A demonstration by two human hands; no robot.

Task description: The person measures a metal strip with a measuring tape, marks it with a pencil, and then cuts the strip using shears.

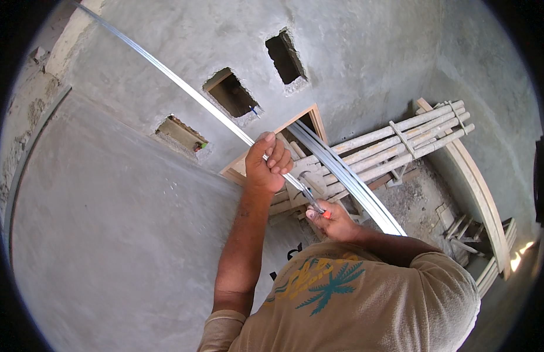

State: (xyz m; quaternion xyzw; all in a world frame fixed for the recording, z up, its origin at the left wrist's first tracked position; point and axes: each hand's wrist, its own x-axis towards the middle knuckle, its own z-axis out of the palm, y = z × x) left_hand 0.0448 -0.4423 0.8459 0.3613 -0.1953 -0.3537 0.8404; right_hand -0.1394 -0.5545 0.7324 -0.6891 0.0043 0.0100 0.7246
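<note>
A long, thin silvery metal channel (193,94) runs from the upper left down toward my chest. My left hand (271,161) is closed around it near its lower end. Below that, my right hand (333,222) grips a plier-like hand tool (314,203) with orange-red on its handle. Its metal jaws are at the channel's lower end; whether they bite into it is too small to tell. More long metal channels (348,173) slant past on the right, beyond my right forearm.
Grey plastered wall (366,53) has rough openings, one of them a dark hole (286,58). A wooden frame (320,124) surrounds an opening beside a bundle of pale poles (395,138). A long board (474,188) leans at right over the rubble floor (421,193). At left curves a grey strip (27,152).
</note>
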